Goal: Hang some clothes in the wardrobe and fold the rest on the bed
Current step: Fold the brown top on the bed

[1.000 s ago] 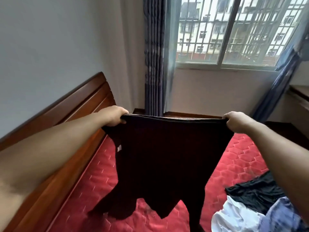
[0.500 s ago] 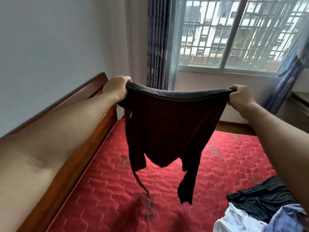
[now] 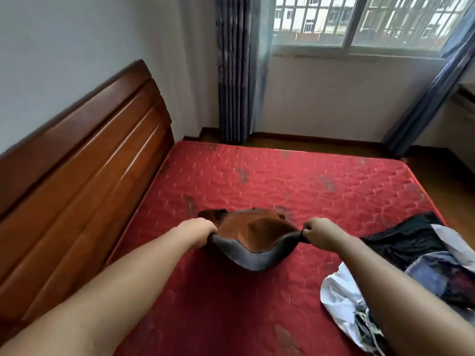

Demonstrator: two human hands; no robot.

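A dark brown garment (image 3: 254,229) with a grey ribbed hem billows low over the red quilted mattress (image 3: 295,181), its far end touching the bed. My left hand (image 3: 199,231) grips one corner of the hem and my right hand (image 3: 317,232) grips the other, both closed on the cloth. A pile of other clothes lies at the right: a black piece (image 3: 406,242), a white one (image 3: 341,301) and a blue-grey one (image 3: 437,276), partly hidden by my right arm.
A wooden headboard (image 3: 77,176) runs along the left side of the bed. Grey-blue curtains (image 3: 234,73) hang beside a barred window (image 3: 359,19) on the far wall. Wooden floor (image 3: 442,181) shows beyond the mattress on the right.
The garment was held up high and hanging in front of me; both hands have swung it down and forward, and it now spreads low over the mattress.
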